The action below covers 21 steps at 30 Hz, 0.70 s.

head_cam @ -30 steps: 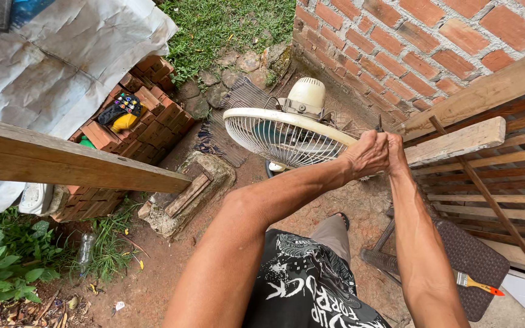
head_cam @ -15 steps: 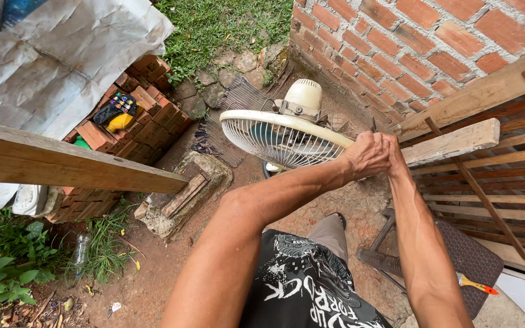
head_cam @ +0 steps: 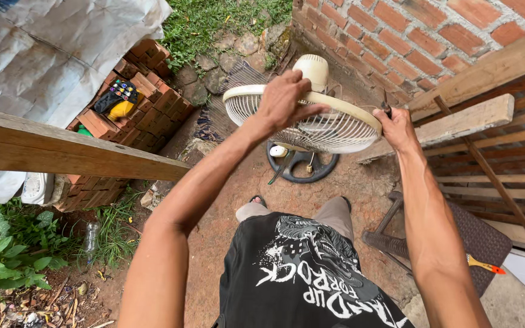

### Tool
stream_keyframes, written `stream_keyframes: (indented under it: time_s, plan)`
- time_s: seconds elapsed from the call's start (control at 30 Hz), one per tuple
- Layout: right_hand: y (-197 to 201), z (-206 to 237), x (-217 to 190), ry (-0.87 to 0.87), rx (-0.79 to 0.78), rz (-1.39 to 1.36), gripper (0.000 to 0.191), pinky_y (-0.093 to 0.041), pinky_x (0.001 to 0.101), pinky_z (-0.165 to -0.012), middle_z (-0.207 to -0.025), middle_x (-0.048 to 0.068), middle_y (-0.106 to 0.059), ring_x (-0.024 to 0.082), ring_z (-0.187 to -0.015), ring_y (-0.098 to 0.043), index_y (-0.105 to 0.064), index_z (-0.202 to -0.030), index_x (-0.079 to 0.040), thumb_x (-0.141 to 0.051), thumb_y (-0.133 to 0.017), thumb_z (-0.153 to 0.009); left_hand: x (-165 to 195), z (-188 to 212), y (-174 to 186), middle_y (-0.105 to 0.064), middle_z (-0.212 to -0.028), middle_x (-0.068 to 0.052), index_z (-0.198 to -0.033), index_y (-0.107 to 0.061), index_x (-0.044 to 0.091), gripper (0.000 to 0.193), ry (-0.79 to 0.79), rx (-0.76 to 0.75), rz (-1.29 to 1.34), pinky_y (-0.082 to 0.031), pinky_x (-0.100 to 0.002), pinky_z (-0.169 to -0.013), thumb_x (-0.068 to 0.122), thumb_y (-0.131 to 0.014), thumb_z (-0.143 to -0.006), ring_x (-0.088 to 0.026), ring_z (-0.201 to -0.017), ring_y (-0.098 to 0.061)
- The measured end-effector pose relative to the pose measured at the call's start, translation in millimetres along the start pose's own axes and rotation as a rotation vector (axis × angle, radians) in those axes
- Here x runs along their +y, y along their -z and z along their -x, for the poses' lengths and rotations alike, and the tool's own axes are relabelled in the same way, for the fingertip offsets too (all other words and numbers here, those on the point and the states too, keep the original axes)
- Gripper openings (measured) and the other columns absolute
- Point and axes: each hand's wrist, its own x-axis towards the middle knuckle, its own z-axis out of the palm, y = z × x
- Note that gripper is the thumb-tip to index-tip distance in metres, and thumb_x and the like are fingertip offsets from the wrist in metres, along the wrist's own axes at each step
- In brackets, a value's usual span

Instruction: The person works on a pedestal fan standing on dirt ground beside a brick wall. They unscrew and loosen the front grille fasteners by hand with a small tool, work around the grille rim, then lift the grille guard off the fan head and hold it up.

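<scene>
A cream electric fan (head_cam: pixel 329 124) with a round wire grille lies face down at chest height, its motor housing (head_cam: pixel 312 70) at the far side. My left hand (head_cam: pixel 285 100) rests on top of the grille rim, fingers spread over it. At the grille's right edge my right hand (head_cam: pixel 396 124) is closed around a small dark tool (head_cam: pixel 386 108). Below the fan, on the dirt, lies a dark round fan base (head_cam: pixel 302 163).
A thick wooden beam (head_cam: pixel 62 149) crosses the left side. Stacked red bricks (head_cam: pixel 147 103) hold a yellow-and-black object. A brick wall (head_cam: pixel 432 42) and a wooden frame (head_cam: pixel 487 140) stand on the right. A dark stool (head_cam: pixel 481 237) sits by my right leg.
My hands, earlier clasped together at the fan's right edge, have separated. The left hand has moved onto the top of the grille, and the view has shifted so the fan sits more centrally.
</scene>
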Motion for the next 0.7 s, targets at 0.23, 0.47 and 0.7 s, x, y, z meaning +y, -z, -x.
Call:
stream_keyframes:
  time_s: [0.23,0.47,0.7]
  plan:
    - [-5,4,-8,-0.034,0.021,-0.009,0.020,-0.042,0.0242,-0.056,-0.075,-0.006,-0.067,0.002,-0.063,-0.054,-0.074,-0.089,-0.006,-0.020,-0.069,-0.102,-4,7,-5,-0.048,-0.080,-0.006,-0.070,-0.064,0.006,0.071,-0.145,0.174,-0.055,-0.045,-0.037,-0.057,0.076,-0.074,-0.079,-0.021,-0.076,-0.050]
    - [-3,10,2,0.012,0.123,0.124,0.029,-0.034,0.0272,-0.054,-0.070,-0.006,-0.058,0.004,-0.061,-0.045,-0.068,-0.081,-0.006,-0.022,-0.073,-0.104,0,12,-6,-0.048,-0.086,-0.006,-0.076,-0.063,0.007,0.066,-0.336,0.428,-0.118,-0.045,-0.035,-0.062,0.071,-0.076,-0.083,-0.021,-0.082,-0.053]
    - [1,13,-3,-0.110,0.143,0.193,0.025,-0.035,0.0272,-0.052,-0.067,-0.006,-0.061,0.005,-0.057,-0.045,-0.070,-0.083,-0.008,-0.024,-0.071,-0.102,-22,0,5,-0.050,-0.077,-0.005,-0.069,-0.058,0.006,0.075,-0.159,0.335,-0.101,-0.045,-0.032,-0.053,0.079,-0.071,-0.082,-0.016,-0.070,-0.050]
